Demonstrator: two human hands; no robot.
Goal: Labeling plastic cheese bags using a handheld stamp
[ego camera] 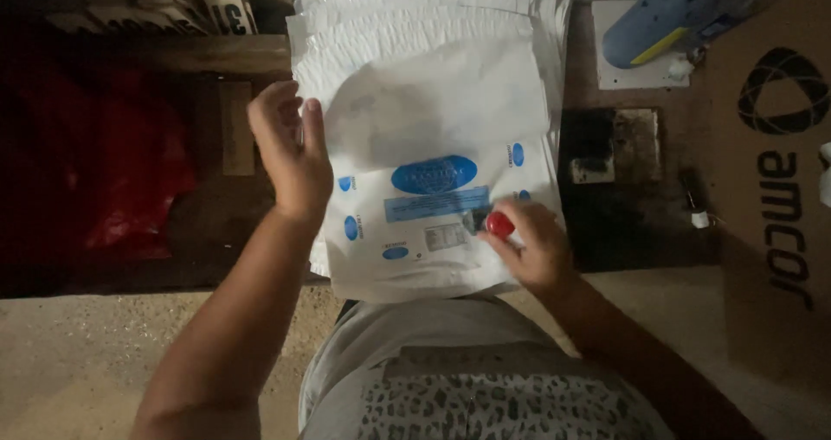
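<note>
A stack of white paper bags with blue oval printing lies in front of me. The top bag has its upper flap lifted by my left hand, whose fingers pinch the bag's left edge. My right hand holds a small stamp with a red knob pressed down on the lower right part of the top bag, near a blue label band.
A brown cardboard box with black printing stands at the right. A blue and yellow shoe lies at the back right. Dark wooden furniture and something red are at the left. Sandy floor lies below.
</note>
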